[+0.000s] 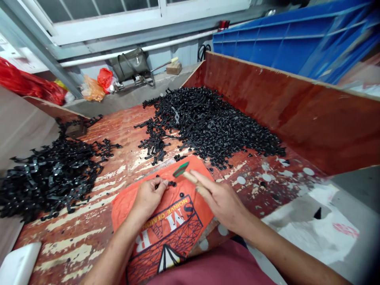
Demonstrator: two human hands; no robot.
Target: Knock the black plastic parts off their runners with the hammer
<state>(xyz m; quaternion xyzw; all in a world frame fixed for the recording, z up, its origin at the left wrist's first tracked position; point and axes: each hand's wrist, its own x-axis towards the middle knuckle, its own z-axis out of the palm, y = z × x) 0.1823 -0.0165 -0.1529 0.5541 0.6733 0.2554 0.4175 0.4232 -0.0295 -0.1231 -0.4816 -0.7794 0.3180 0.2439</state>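
My right hand is wrapped around the pale handle of a small hammer with a dark green head. The hammer is tilted over an orange printed cloth spread at the table's near edge. Thumb and fingertips of my left hand pinch a small black part low over the cloth, left of the hammer head. Its exact shape is mostly hidden by the fingers. Small round black pieces lie beside the left fingertips, and another black piece rests nearer to me.
A large heap of small black parts fills the back middle; another pile lies at left. A reddish wooden board walls the right side, with a blue crate behind it. A white plastic bag sits at lower right.
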